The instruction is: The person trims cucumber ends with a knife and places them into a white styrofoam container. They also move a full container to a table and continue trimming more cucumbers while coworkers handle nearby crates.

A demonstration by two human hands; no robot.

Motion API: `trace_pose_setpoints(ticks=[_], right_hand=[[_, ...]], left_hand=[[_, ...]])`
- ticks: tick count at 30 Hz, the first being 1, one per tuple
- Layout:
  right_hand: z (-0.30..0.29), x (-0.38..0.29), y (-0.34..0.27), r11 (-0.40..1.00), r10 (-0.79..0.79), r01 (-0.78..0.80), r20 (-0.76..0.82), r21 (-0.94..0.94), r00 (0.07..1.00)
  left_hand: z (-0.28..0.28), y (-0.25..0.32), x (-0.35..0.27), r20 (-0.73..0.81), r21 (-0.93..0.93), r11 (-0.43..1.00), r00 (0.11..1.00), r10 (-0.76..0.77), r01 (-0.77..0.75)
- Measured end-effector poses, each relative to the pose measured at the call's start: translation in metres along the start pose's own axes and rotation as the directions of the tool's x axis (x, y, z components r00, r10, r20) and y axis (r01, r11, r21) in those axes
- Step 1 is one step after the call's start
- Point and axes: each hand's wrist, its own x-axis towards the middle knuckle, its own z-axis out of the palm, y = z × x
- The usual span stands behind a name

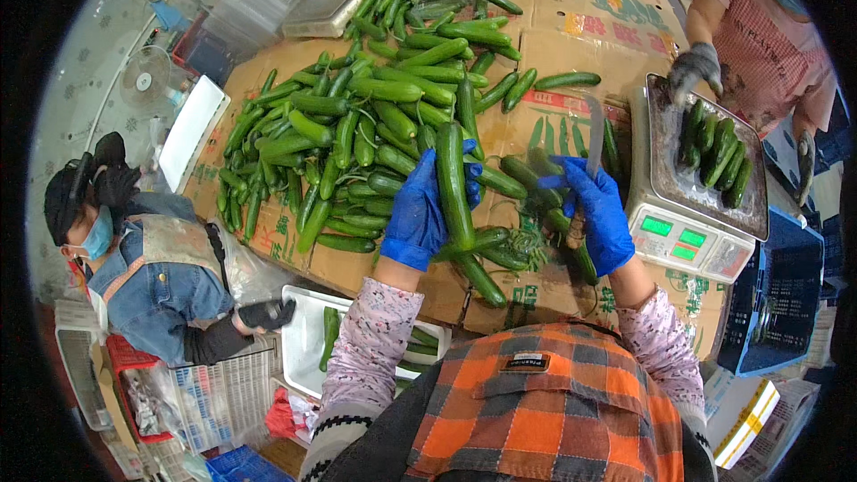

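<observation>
My left hand, in a blue glove, is closed around a large green cucumber, held nearly upright. My right hand, also blue-gloved, grips a knife. Its pale blade points away from me, and part of its brown handle shows below the fingers. Beyond my left hand spreads a large heap of cucumbers on flattened cardboard. Between my hands, loose cucumbers and green trimmings lie on the cardboard. My right hand partly hides several cucumbers beneath it.
A digital scale at right carries several cucumbers. A co-worker's gloved hand is over its pan. Another person stands at left beside a white tub. A second scale sits at the back; a blue crate stands right.
</observation>
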Motion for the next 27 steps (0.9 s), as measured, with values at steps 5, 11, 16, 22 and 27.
trace_pose_setpoints(ticks=[5, 11, 16, 22, 27], right_hand=[[0.0, -0.032, 0.012, 0.992, 0.023, -0.015, 0.061, -0.125, 0.998], [-0.017, -0.058, 0.04, 0.974, 0.051, -0.042, 0.034, -0.221, 0.998], [0.002, -0.078, 0.066, 0.879, 0.016, 0.069, 0.174, -0.472, 0.985], [0.038, -0.074, 0.077, 0.456, -0.411, 0.64, 0.491, -0.618, 0.768], [0.054, -0.057, 0.091, 0.285, -0.08, 0.61, 0.616, -0.739, 0.783]], left_hand=[[-0.009, -0.01, -0.04, -0.069, 0.242, 0.97, 0.996, 0.056, -0.038], [-0.038, -0.007, -0.116, -0.334, 0.57, 0.819, 0.929, 0.161, 0.063], [-0.058, -0.024, -0.158, -0.501, 0.401, 0.915, 0.847, 0.175, 0.048], [-0.054, -0.051, -0.186, -0.563, 0.194, 0.978, 0.809, 0.17, -0.071], [-0.056, -0.074, -0.204, -0.541, 0.177, 0.974, 0.813, 0.215, -0.14]])
